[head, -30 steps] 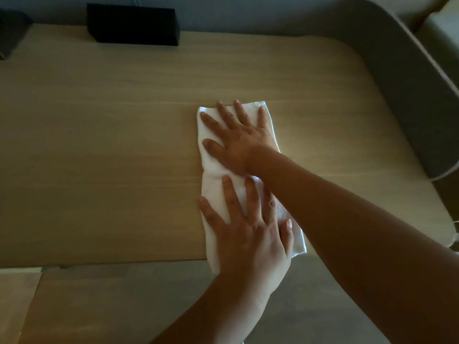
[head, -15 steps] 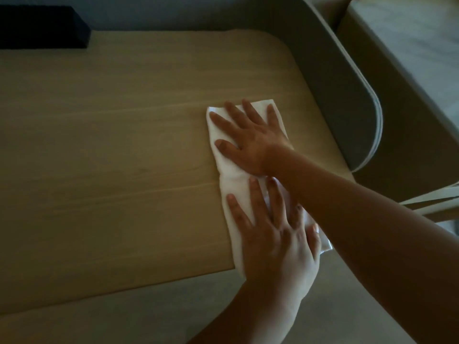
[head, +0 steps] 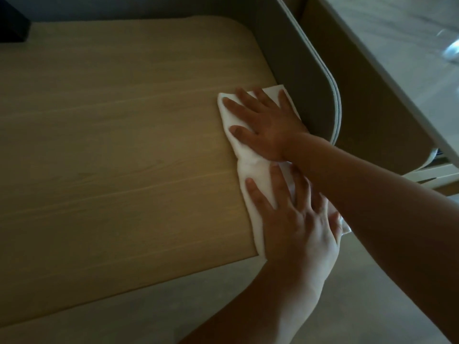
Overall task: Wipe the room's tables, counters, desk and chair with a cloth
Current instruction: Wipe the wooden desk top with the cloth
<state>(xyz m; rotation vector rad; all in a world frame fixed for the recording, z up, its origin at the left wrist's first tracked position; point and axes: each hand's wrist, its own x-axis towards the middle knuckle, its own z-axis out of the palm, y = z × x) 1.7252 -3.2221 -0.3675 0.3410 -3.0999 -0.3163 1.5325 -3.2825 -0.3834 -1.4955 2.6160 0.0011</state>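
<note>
A folded white cloth (head: 252,170) lies on the light wooden desk (head: 124,145) at its right end, running from the grey side panel to the front edge. My right hand (head: 265,122) presses flat on the far part of the cloth, fingers spread, its arm crossing in from the right. My left hand (head: 298,227) presses flat on the near part, at the desk's front right corner, where the cloth hangs slightly over the edge.
A grey upright side panel (head: 298,70) borders the desk's right end, touching the cloth. Beyond it stands a pale marble-look counter (head: 397,45). A black object (head: 12,21) sits at the desk's far left corner. Grey floor (head: 124,319) lies below the front edge.
Both hands have slid the cloth to the right along the desk, from mid-desk to the right end against the grey panel. The view has turned right with them.
</note>
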